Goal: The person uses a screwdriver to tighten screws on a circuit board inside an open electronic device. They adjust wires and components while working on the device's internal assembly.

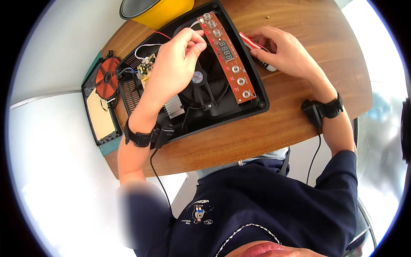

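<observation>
Wooden table (222,147), orange circuit board (228,64), long axis slanting down rightward

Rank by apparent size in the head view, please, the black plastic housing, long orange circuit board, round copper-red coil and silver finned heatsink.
1. Black housing
2. Orange circuit board
3. Copper-red coil
4. Silver heatsink

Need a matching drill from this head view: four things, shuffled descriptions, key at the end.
1. circuit board
2. coil
3. red-and-white object
4. bucket

A. at the right hand
B. yellow outside
C. long, bearing a digit display
D. round, copper-red

Pairs: 1-C, 2-D, 3-A, 4-B
</observation>
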{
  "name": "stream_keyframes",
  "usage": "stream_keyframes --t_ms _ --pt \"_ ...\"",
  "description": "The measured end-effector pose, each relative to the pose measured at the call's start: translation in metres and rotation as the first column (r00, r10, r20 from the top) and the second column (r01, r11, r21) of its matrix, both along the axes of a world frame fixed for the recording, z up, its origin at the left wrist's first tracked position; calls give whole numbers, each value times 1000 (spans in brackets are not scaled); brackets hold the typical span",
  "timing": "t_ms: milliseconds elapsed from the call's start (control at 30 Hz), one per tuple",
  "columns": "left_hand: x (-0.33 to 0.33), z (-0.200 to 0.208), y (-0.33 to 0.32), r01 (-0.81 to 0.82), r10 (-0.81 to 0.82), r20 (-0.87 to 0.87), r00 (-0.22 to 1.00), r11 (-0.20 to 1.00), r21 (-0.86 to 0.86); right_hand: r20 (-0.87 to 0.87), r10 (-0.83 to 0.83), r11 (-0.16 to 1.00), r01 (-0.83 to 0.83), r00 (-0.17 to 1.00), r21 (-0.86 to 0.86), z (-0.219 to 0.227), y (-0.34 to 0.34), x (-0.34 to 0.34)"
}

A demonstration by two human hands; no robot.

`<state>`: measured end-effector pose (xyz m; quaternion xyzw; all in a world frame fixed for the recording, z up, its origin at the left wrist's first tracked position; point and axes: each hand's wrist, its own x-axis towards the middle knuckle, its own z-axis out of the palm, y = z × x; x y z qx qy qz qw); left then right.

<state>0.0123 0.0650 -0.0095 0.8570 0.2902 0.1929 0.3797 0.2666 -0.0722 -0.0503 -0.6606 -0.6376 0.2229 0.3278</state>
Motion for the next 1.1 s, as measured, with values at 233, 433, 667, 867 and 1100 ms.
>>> stream_keyframes --t_ms 233,433,667,867,1100 --pt "3 5 -6 40 -41 7 999 995 95 88 -102 995 101 991 25 3 0 -16" --pt "6 10 -5 108 -94 -120 988 987 116 93 -166 984 171 982 -49 10 2 -19" --pt "6 10 -8 114 -96 -106 990 977 181 -66 -329 939 319 942 -129 13 1 -21" --pt "5 9 -7 127 -123 -38 992 975 180 -552 -336 941 299 763 -160 0 11 -17" --pt "3 8 -11 102 -93 -49 994 969 224 -438 -270 961 271 857 -63 -3 28 -28"
